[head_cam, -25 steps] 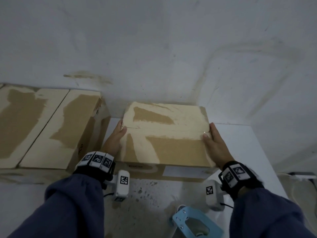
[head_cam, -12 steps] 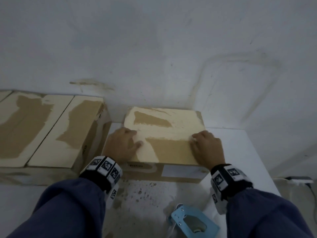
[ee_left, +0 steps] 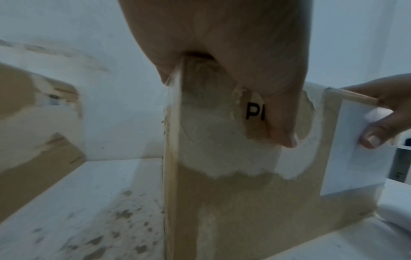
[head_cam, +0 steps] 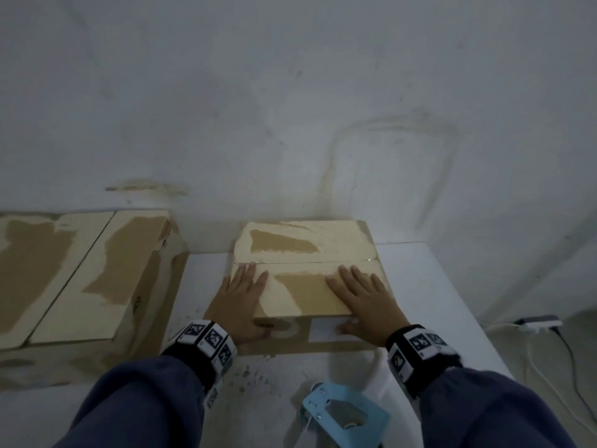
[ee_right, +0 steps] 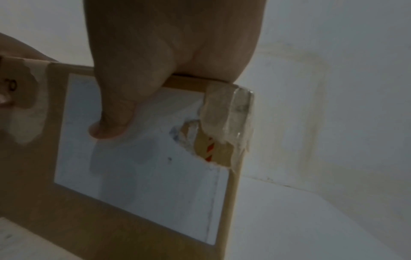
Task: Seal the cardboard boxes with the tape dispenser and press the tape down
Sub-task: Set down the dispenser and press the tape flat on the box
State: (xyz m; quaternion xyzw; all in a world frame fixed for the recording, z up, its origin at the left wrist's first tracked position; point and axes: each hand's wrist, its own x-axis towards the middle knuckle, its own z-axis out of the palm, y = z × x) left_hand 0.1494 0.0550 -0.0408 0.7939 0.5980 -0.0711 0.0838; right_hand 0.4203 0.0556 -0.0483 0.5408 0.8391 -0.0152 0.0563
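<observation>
A small cardboard box (head_cam: pixel 300 247) stands on the white table (head_cam: pixel 436 302) against the wall, both top flaps down and meeting at a seam across the middle. My left hand (head_cam: pixel 244 292) lies flat on the near flap's left end, its thumb (ee_left: pixel 282 114) down the front face. My right hand (head_cam: pixel 361 295) lies flat on the near flap's right end, its thumb (ee_right: pixel 115 109) on the white label (ee_right: pixel 138 167). The blue tape dispenser (head_cam: pixel 342 412) lies on the table in front of the box, between my forearms, untouched.
A larger cardboard box (head_cam: pixel 80 276) with closed flaps stands to the left, close to the small one. An old scrap of clear tape (ee_right: pixel 231 109) clings to the small box's front right corner. A power strip (head_cam: pixel 539 323) and cables lie beyond the table's right edge.
My hands have come off the box's two sides onto its top. They now lie flat on the near flap with fingers spread, thumbs over the front edge.
</observation>
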